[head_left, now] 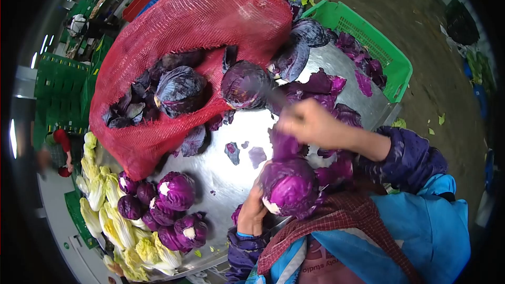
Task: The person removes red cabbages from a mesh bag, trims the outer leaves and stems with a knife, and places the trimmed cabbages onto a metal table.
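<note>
A worker in a blue garment [421, 221] and purple sleeves grips a purple cabbage [289, 186] over the near side of a metal table [226, 171], at the lower centre of the frame. The left hand [252, 208] cups the cabbage from its left side, fingers partly curled and pressed against it; the cabbage's pale cut base faces down and left. The right hand [307, 123], blurred, is just above the cabbage in the frame, its fingers curled nearly closed, with a dark streak running from it toward the upper left; what it holds cannot be told. Loose purple leaves [315, 87] lie beyond and beside this hand. A red net sack [210, 8] sprawls across the upper left of the table, a dark cabbage [181, 92] showing in its opening and another dark cabbage [244, 85] at its right edge. At lower left, a cluster of purple heads [176, 192] sits beside pale, yellow-green heads [118, 226]. A green crate [368, 34] with purple leaves in it stands at upper right. At the far left, a person in red sleeves [62, 139] is partly visible near stacked green crates [60, 92].
</note>
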